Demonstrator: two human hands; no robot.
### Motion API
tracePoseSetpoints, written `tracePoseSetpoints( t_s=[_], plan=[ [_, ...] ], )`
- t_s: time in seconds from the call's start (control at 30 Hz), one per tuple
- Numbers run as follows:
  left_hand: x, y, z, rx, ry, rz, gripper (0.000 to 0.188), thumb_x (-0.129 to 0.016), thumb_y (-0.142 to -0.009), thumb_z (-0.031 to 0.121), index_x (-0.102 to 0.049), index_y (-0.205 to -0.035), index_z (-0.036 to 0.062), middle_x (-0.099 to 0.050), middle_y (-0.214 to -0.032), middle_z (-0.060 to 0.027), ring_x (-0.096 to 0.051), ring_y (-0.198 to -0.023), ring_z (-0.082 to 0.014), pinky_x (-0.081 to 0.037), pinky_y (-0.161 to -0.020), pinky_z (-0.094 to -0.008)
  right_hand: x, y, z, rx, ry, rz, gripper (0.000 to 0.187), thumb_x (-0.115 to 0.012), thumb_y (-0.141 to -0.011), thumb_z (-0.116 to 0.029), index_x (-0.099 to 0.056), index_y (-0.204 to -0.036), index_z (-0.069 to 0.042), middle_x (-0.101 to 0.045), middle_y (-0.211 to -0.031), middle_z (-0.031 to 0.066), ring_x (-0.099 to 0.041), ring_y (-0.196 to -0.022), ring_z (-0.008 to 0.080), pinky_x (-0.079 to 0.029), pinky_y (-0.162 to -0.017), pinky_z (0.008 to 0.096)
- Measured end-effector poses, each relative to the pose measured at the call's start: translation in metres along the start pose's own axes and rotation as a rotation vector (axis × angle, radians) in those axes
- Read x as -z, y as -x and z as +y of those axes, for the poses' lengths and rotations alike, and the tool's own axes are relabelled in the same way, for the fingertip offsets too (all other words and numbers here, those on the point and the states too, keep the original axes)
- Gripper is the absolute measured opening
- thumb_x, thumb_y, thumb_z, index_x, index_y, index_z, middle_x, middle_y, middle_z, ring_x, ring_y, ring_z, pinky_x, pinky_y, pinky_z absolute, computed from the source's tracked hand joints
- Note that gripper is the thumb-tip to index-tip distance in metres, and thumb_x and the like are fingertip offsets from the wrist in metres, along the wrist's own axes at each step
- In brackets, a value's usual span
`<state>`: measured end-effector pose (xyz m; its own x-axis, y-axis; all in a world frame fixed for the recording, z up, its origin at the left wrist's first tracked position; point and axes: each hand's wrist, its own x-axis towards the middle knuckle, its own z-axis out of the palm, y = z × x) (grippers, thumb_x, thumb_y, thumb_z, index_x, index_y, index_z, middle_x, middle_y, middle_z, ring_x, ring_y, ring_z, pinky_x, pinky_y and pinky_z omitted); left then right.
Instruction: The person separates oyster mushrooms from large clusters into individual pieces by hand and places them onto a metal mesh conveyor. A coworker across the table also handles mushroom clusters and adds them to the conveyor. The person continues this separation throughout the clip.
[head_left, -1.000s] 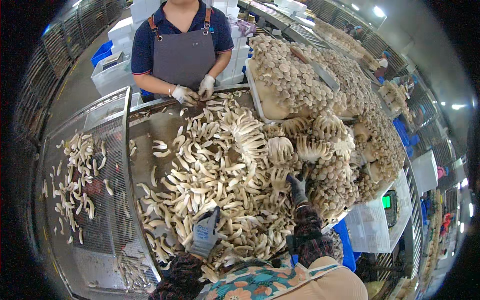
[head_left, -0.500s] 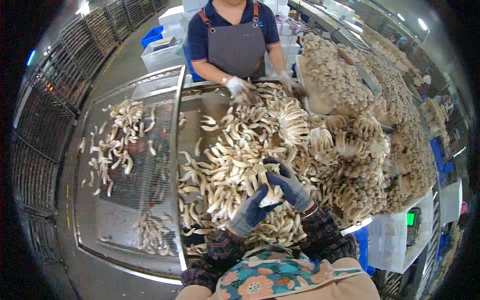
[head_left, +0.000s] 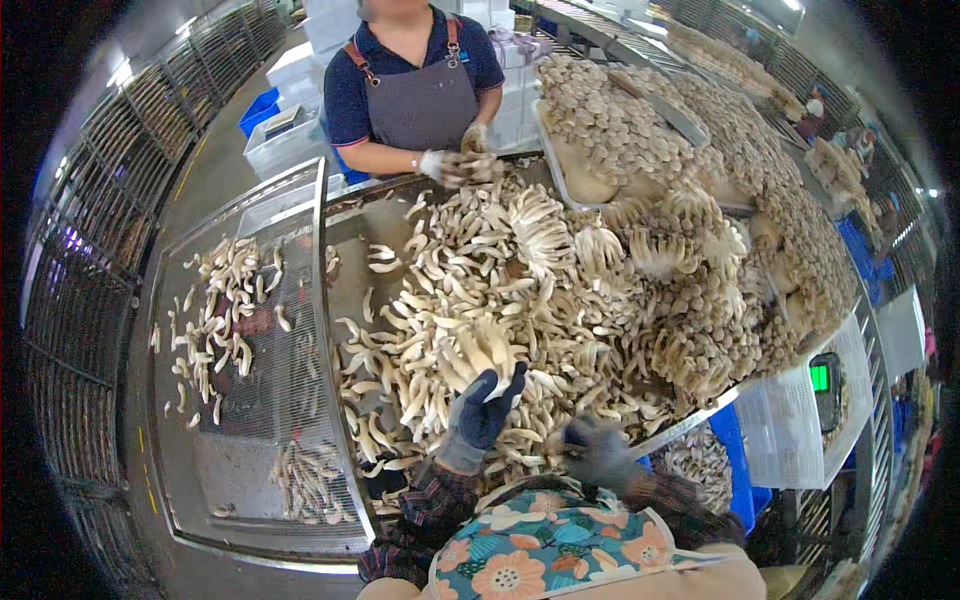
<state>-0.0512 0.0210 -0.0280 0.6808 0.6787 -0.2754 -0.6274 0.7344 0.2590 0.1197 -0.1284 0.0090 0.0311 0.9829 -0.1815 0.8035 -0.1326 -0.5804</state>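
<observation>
My left hand point(head_left: 478, 418), in a dark blue and grey glove, holds a small clump of pale mushrooms point(head_left: 478, 352) above the heap, its fingers and thumb curled round the lower side. My right hand point(head_left: 597, 452), gloved the same way, is apart from the clump near the table's front edge, low over loose mushrooms. Motion smears its fingers. Loose pale mushrooms point(head_left: 430, 300) with curved stems cover the middle of the metal table. Whole mushroom clusters point(head_left: 600, 248) lie just beyond and to the right.
Across the table a co-worker in an apron point(head_left: 422, 108) handles mushrooms with white-gloved hands. A mesh tray point(head_left: 285, 385) with scattered mushrooms sits left. Brown-capped mushrooms point(head_left: 765, 215) pile up at the right, a knife blade point(head_left: 680, 120) on them. A blue-edged bin point(head_left: 733, 465) stands below right.
My right hand has let go of the clump and moved down towards me; my left hand keeps it. The view has shifted right. The co-worker's hands have come together.
</observation>
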Motion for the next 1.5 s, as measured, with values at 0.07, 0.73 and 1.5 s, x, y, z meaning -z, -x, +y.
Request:
tracePoseSetpoints(
  t_s=[0.07, 0.73, 1.5],
  plan=[
    [0.008, 0.006, 0.008, -0.011, -0.113, -0.097, 0.023, -0.054, -0.091, 0.007, -0.054, -0.106, -0.0105, -0.052, -0.125, -0.0234, -0.046, -0.124, -0.0345, -0.043, -0.101, -0.0363, 0.033, 0.051, 0.028, -0.28, 0.152, -0.107, 0.045, -0.071, -0.073, -0.017, -0.057, -0.114, -0.007, -0.061, -0.104, 0.0154, -0.06, -0.095, 0.0294, -0.05, -0.077, 0.0386],
    [0.032, 0.012, 0.021, -0.033, -0.301, 0.304, 0.032, -0.055, -0.088, 0.0, -0.056, -0.12, 0.0023, -0.063, -0.107, -0.0122, -0.063, -0.098, -0.024, -0.054, -0.082, -0.03, 0.003, -0.089, -0.063, 0.065, -1.114, 0.477, 0.027, -0.073, -0.078, -0.008, -0.053, -0.096, -0.002, -0.058, -0.078, 0.0028, -0.053, -0.062, 0.0105, -0.046, -0.058, 0.0238],
    [0.031, 0.026, 0.022, -0.503, -1.565, -0.151, 0.036, -0.063, -0.084, 0.013, -0.055, -0.116, -0.0038, -0.062, -0.113, -0.0152, -0.06, -0.104, -0.028, -0.047, -0.091, -0.034, -0.03, -0.12, -0.031, -0.229, -1.581, 0.076, 0.019, -0.065, -0.085, -0.007, -0.062, -0.103, 0.0, -0.064, -0.101, 0.0092, -0.062, -0.088, 0.016, -0.048, -0.077, 0.0267]
  ],
)
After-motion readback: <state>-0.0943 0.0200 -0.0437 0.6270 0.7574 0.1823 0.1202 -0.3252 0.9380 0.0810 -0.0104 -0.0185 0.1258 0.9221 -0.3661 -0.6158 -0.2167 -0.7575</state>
